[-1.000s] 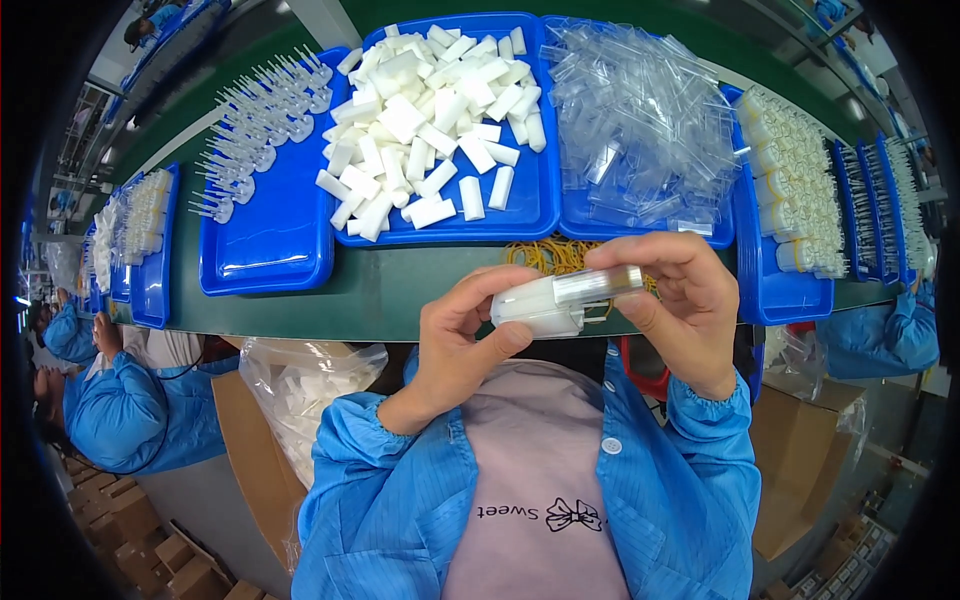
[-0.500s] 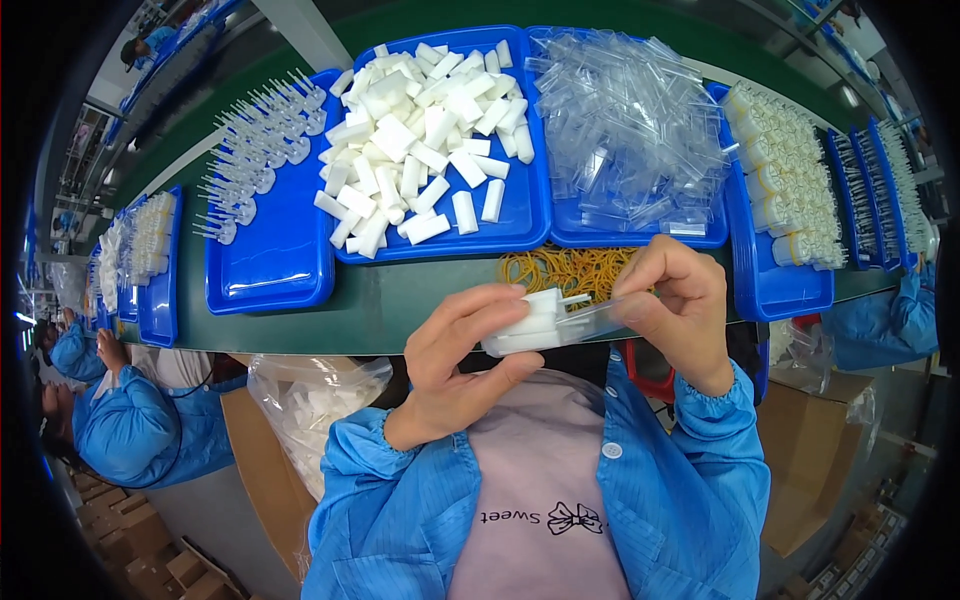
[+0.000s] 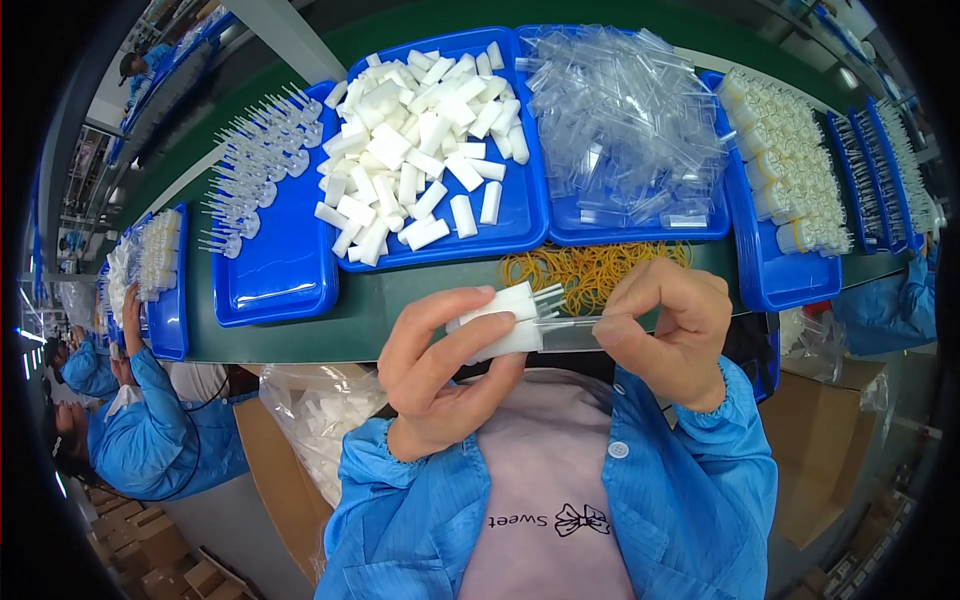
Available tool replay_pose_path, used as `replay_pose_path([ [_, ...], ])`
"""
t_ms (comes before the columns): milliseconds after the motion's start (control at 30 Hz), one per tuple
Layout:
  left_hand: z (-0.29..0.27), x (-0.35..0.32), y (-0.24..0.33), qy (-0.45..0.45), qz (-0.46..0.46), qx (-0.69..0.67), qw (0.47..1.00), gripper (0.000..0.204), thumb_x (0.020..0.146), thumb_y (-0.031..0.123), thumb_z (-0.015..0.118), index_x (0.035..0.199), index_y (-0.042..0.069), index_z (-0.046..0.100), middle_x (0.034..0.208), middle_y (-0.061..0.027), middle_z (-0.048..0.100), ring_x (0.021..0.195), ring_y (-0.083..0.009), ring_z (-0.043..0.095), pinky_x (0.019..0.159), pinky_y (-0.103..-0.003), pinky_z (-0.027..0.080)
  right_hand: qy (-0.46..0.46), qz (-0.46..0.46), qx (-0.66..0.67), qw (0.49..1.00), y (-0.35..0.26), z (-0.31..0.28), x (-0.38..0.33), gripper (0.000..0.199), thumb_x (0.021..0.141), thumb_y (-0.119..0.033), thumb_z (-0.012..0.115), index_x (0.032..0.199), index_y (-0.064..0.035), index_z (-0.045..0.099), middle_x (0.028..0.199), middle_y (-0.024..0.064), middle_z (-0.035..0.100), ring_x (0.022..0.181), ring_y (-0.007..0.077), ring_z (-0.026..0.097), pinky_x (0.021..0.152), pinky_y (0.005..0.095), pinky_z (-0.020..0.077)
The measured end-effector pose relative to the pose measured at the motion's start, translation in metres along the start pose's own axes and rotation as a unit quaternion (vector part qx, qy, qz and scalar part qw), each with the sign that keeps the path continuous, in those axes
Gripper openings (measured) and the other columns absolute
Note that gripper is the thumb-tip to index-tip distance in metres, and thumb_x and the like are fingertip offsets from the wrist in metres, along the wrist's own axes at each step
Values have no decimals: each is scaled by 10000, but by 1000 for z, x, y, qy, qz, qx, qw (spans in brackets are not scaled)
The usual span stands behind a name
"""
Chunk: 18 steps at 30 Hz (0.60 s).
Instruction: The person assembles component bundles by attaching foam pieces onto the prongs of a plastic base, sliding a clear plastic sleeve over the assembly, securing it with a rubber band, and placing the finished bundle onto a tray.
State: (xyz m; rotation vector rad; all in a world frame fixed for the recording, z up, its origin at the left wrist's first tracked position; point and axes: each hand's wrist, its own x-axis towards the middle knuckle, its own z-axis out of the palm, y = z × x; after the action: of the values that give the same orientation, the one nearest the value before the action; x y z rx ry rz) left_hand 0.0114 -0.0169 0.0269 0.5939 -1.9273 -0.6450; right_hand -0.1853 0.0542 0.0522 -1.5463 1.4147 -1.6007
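Observation:
My left hand [image 3: 435, 365] is closed around a small bundle of white foam blocks [image 3: 518, 303]. Several thin clear stems poke out of the bundle's right end. With thumb and forefinger my right hand [image 3: 672, 322] pinches the far end of a clear plastic sleeve [image 3: 568, 337], which stretches across to the foam; how far it reaches into the bundle is hidden by my left fingers. Just beyond my hands, yellow rubber bands [image 3: 575, 275] lie heaped on the green table [image 3: 390, 300].
A blue tray [image 3: 510, 222] holds loose white foam blocks. Right of it, another tray [image 3: 640, 236] is piled with clear plastic sleeves. Stemmed clear pieces [image 3: 265, 160] stand in the left tray; banded bundles [image 3: 790, 170] fill one at right. A co-worker [image 3: 165, 430] sits at left.
Both hands have shifted slightly left. The foam bundle has turned between my left fingers, and the clear sleeve now lies more level, with more of the stems showing above it.

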Motion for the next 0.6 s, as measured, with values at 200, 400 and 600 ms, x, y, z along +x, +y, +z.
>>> replay_pose_path([
  [200,2,-4,-4,-5,-18,-51,999,354,560,-2,763,908,34,707,990,-153,636,842,-250,646,705,-327,539,-4,-14,-11,1000,1,0,4,191,725,-99,782,656,-24,620,594,39,601,505,80,564,449,214,408],
  [400,4,-6,-7,-47,-43,-89,994,334,592,-11,743,922,14,697,1025,-160,620,878,-244,632,730,-319,523,-8,-19,3,1000,3,0,7,193,734,-109,786,683,-19,623,594,33,593,503,68,551,442,204,400],
  [600,4,-10,-9,-42,-171,-192,965,306,624,-30,708,926,2,680,1035,-142,619,926,-215,605,799,-310,489,-1,12,28,1000,3,6,6,217,748,-118,776,661,-26,600,586,28,578,498,60,533,433,207,382],
])
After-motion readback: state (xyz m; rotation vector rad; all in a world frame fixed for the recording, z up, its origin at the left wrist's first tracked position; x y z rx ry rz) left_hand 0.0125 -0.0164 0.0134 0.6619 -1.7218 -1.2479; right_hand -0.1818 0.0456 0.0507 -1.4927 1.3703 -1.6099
